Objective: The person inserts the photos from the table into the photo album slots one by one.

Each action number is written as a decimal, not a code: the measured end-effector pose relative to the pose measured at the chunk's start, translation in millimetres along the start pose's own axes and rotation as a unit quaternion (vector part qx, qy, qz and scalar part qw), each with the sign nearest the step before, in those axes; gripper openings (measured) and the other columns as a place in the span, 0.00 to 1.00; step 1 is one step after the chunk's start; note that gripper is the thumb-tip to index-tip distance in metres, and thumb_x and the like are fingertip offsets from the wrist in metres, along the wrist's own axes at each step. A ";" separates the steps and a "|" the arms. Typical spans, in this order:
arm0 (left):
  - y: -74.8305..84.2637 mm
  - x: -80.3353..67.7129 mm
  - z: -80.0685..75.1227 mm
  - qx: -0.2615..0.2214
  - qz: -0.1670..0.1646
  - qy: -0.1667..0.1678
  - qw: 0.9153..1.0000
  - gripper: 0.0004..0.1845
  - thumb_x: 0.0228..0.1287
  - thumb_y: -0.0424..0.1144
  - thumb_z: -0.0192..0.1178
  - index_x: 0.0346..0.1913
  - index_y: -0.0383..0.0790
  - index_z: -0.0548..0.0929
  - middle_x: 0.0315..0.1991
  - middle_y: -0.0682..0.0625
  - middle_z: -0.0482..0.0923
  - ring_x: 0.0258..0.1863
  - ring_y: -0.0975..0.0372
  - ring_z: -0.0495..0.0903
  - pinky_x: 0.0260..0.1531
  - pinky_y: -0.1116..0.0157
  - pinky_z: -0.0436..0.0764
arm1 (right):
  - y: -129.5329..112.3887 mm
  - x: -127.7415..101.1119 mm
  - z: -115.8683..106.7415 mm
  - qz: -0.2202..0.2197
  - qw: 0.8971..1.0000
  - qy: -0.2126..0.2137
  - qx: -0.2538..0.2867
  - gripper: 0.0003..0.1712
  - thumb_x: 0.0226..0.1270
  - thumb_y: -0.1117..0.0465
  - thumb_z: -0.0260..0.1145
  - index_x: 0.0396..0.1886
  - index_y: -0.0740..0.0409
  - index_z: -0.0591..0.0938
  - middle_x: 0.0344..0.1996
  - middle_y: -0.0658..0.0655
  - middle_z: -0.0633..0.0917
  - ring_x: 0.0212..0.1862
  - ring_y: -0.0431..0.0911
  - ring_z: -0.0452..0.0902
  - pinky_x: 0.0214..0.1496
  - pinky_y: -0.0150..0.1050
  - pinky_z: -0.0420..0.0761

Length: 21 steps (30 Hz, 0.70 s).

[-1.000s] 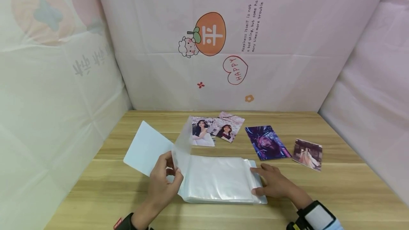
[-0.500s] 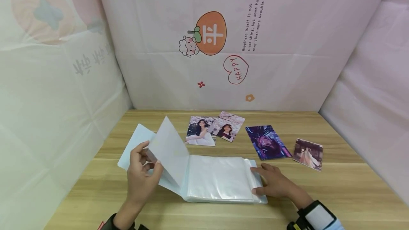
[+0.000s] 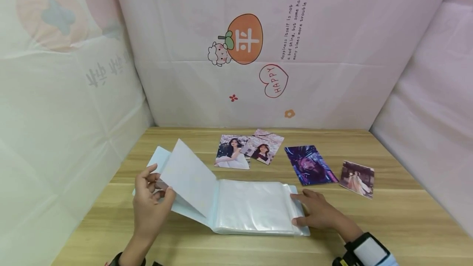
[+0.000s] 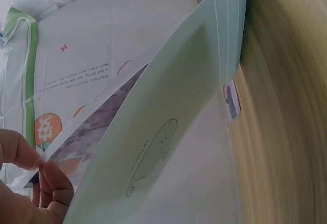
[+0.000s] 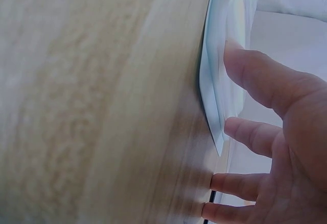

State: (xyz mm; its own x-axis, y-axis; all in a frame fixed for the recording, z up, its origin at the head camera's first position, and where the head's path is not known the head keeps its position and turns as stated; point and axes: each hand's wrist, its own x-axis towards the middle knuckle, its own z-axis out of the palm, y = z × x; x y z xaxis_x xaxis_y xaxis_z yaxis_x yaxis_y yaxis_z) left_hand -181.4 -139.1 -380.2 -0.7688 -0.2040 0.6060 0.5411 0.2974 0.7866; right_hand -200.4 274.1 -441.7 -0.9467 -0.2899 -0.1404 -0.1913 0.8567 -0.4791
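— Right, nearest first: what are the hands doing?

— Closest to the camera, the right hand [image 3: 318, 213] lies flat, fingers straight, pressing on the right edge of the open album [image 3: 255, 208], which sits on the wooden worktop [image 3: 388, 225]. The left hand [image 3: 148, 206] has its grip pinched on the edge of one clear page [image 3: 190, 177], thumb and fingertips either side, and holds it lifted at a slant over the left cover [image 3: 157, 160].

— Does the wrist view agree?

— It does. From the left wrist, the fingers [image 4: 53, 183] nip the thin sheet edge, with the pale green cover [image 4: 204, 112] just beneath.

— And beyond the album?

— Four photos lie flat farther back: two portraits overlapping each other [image 3: 232, 152] [image 3: 264, 146], then a dark purple photo [image 3: 309, 165], then a smaller photo [image 3: 357, 178] off to the right, apart from the rest. Behind them rises a printed cloth backdrop [image 3: 258, 52].

— What might go wrong?

— I'd say the page is slick and only lightly held, so it could slide out of the pinch and flop back. A sharp tug might crease the sleeve or strain it at the spine. And if the right hand eases off, the stack of sleeves could fan up or the album could skid on the worktop.
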 end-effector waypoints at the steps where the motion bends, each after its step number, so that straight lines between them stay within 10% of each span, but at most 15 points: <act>1: -0.6 0.1 -1.9 0.013 -0.005 0.000 1.000 0.33 0.45 0.16 0.51 0.60 0.28 0.61 0.41 0.44 0.64 0.28 0.60 0.71 0.25 0.76 0.75 | 0.1 0.0 0.1 0.001 1.000 0.000 0.000 0.44 0.49 0.41 0.70 0.63 0.57 0.71 0.62 0.77 0.60 0.61 0.75 0.51 0.53 0.73 0.56; 13: -7.8 1.7 -29.2 0.159 -0.103 -0.018 0.982 0.38 0.42 0.17 0.55 0.63 0.28 0.59 0.45 0.37 0.65 0.28 0.57 0.73 0.22 0.74 0.76 | 1.3 0.9 1.3 0.001 1.000 -0.001 -0.001 0.44 0.49 0.40 0.70 0.63 0.56 0.71 0.62 0.76 0.60 0.61 0.75 0.51 0.52 0.72 0.57; 21: -16.9 1.8 -45.6 0.245 -0.159 -0.072 0.954 0.36 0.41 0.22 0.62 0.59 0.27 0.64 0.49 0.32 0.63 0.50 0.42 0.62 0.38 0.54 0.68 | 1.2 1.1 1.0 0.003 1.000 0.000 0.001 0.44 0.48 0.40 0.70 0.63 0.56 0.72 0.62 0.76 0.60 0.60 0.75 0.51 0.52 0.73 0.57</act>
State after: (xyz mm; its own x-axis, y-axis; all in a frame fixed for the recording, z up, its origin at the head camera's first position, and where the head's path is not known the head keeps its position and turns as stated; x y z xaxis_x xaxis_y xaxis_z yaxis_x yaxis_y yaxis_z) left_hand -176.4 -187.0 -386.9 -0.9252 -0.2365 0.2966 0.0765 0.6494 0.7566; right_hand -201.4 274.4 -443.3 -0.9477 -0.2845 -0.1443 -0.1844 0.8577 -0.4798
